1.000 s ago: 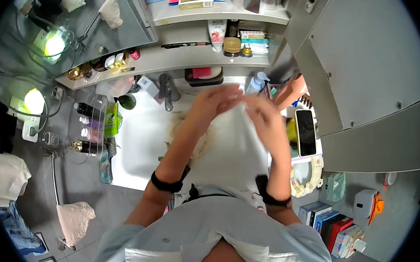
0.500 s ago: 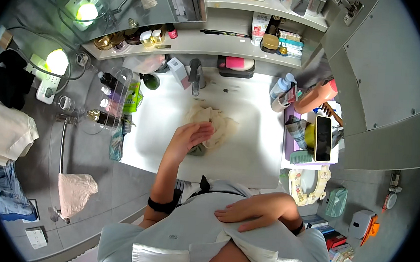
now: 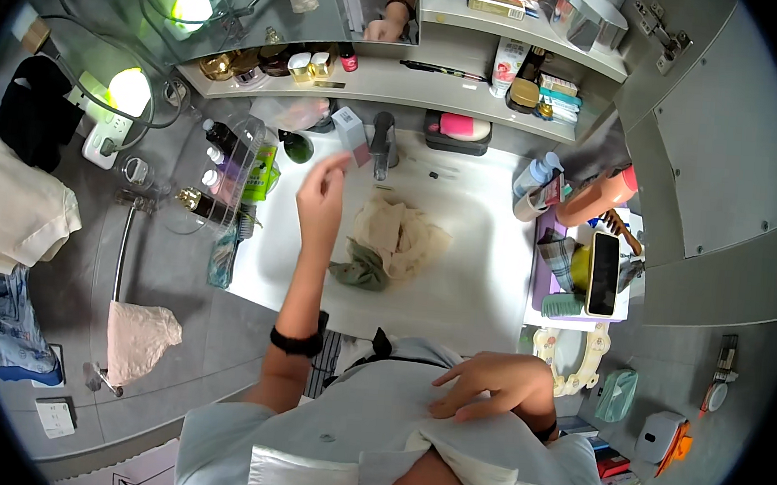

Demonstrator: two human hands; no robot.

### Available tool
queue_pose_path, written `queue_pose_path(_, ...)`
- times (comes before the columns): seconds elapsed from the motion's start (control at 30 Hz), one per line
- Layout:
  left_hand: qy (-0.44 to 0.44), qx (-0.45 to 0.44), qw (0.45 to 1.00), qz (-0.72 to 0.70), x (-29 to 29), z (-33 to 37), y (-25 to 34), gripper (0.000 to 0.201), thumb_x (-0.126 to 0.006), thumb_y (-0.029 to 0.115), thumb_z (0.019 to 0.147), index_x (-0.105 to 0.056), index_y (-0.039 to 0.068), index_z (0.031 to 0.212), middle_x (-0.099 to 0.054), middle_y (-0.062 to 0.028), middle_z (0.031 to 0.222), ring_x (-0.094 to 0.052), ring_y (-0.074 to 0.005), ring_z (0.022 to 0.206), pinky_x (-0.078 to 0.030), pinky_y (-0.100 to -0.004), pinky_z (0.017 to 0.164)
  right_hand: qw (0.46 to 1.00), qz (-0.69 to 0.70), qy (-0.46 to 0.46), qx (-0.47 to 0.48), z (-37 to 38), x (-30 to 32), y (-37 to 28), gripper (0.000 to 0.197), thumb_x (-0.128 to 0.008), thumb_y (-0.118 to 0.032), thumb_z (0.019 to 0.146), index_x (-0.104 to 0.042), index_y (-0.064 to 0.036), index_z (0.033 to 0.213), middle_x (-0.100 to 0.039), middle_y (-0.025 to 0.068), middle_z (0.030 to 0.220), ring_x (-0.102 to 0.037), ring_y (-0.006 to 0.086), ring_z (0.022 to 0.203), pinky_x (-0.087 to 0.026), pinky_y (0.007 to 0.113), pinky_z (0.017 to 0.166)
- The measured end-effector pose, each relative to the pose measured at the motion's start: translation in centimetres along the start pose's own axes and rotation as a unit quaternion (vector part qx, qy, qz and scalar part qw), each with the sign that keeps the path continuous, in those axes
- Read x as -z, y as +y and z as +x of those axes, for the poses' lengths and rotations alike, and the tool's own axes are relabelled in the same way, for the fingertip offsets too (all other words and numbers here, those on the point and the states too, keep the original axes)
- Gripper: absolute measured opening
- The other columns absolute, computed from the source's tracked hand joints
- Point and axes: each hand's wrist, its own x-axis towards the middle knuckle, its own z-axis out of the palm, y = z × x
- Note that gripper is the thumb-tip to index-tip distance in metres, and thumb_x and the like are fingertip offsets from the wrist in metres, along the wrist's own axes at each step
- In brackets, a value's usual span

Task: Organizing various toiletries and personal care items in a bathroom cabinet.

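My left hand (image 3: 322, 193) is raised over the back left of the white sink (image 3: 467, 275), its fingers apart and reaching toward the small white box (image 3: 350, 132); it holds nothing I can see. The fingertips blur, and whether they touch the box is unclear. Just right of the box stands the dark faucet (image 3: 383, 143). A wet cream cloth (image 3: 411, 240) lies crumpled in the basin, with a grey-green cloth (image 3: 361, 269) against its near left side. My right hand (image 3: 495, 387) rests on my light shirt, fingers spread and holding nothing.
Behind the faucet is a soap dish (image 3: 457, 139) with pink and white soap. A wire basket of bottles (image 3: 222, 172) hangs at the left. Right of the sink are a pump bottle (image 3: 535, 173), an orange bottle (image 3: 597, 196) and a phone (image 3: 603, 274). A cabinet door (image 3: 729, 140) hangs open.
My left hand has moved up and away from the cloths toward the box and faucet, uncovering the grey-green cloth. My right hand stays on my shirt. The view has shifted slightly.
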Motion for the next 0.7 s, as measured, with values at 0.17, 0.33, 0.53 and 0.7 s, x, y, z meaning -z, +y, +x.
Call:
queue_pose_path(0.17,0.068,-0.229,0.948,0.212,0.5,7.1,-0.8,0.029,-0.048,-0.004,0.075,-0.059,0.001,0.102,-0.058,-0.0112,0.102,-0.055,-0.0252,0.095,-0.042,-0.0329,0.083,1.0,0.018,0.025,0.003,-0.8,0.6,0.3,0.029,-0.048,-0.023,0.088,-0.067,-0.0024,0.08,-0.056,0.0123,0.054,-0.055,0.0256,0.053,-0.042,0.035,0.091)
queue_pose_path(0.33,0.08,-0.244,0.912,0.318,-0.2,10.6,-1.9,0.038,-0.05,-0.006,0.068,-0.058,0.002,0.104,-0.056,-0.011,0.105,-0.05,-0.0283,0.1,-0.037,-0.0376,0.09,0.999,-0.015,0.042,-0.004,-0.7,0.9,1.0,0.028,-0.049,-0.022,0.088,-0.067,-0.0025,0.08,-0.051,0.0112,0.047,-0.054,0.0257,0.051,-0.043,0.035,0.09)
queue_pose_path(0.53,0.088,-0.252,0.888,0.374,-0.6,12.0,-3.8,0.03,-0.053,0.005,0.075,-0.059,0.005,0.104,-0.057,-0.0096,0.108,-0.051,-0.0279,0.101,-0.03,-0.0435,0.098,0.999,0.028,0.015,-0.031,-0.9,1.3,1.0,0.022,-0.049,-0.012,0.086,-0.063,-0.0005,0.098,-0.066,0.009,0.085,-0.062,0.0218,0.077,-0.04,0.036,0.092)
queue_pose_path(0.7,0.067,-0.269,0.878,0.39,-0.8,12.1,-4.2,0.024,-0.053,0.011,0.079,-0.061,0.006,0.101,-0.058,-0.0069,0.106,-0.051,-0.0231,0.102,-0.027,-0.0447,0.101,0.993,0.04,0.112,0.002,-1.0,0.9,1.1,0.02,-0.05,-0.015,0.085,-0.067,-0.0044,0.089,-0.064,0.0149,0.073,-0.06,0.0272,0.065,-0.044,0.034,0.089)
